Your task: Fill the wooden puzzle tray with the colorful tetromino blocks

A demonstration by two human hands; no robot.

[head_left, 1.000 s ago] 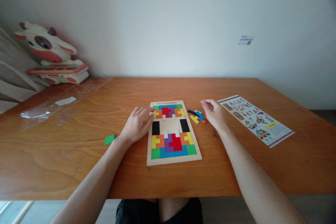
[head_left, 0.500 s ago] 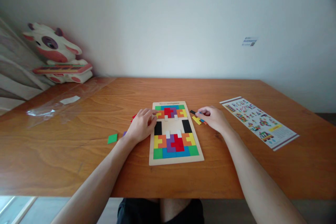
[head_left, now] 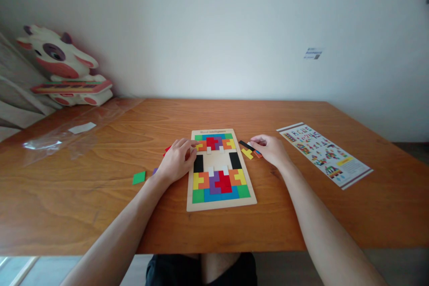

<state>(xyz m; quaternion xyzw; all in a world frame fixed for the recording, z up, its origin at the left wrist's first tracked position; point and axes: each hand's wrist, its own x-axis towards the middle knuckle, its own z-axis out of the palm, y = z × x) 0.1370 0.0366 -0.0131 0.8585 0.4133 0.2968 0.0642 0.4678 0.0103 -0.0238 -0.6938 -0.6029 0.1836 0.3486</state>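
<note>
A wooden puzzle board (head_left: 214, 206) lies on the table, with coloured block pieces filling both ends and a bare wood gap at its middle. A black piece (head_left: 235, 161) sits on each side of that gap, and white pieces jut into it. My left hand (head_left: 179, 158) rests over the board's left edge, its fingers loosely bent and apart, holding nothing visible. To the right of the board, my right hand (head_left: 271, 148) pinches a small white puzzle piece at its fingertips. Beneath and beside it lie a loose black piece (head_left: 246, 145), a yellow piece (head_left: 247, 154) and partly hidden pieces.
A green square piece (head_left: 139, 178) lies left of my forearm; red and purple pieces are partly hidden behind my left hand. A printed sheet (head_left: 323, 154) lies at the right. Clear plastic wrapping (head_left: 60, 143) and a cow-shaped toy keyboard (head_left: 72, 87) stand at the left.
My right hand has shifted slightly among the loose pieces, and a white piece now shows at its fingertips. My left hand stays on the board's edge. The view has turned slightly.
</note>
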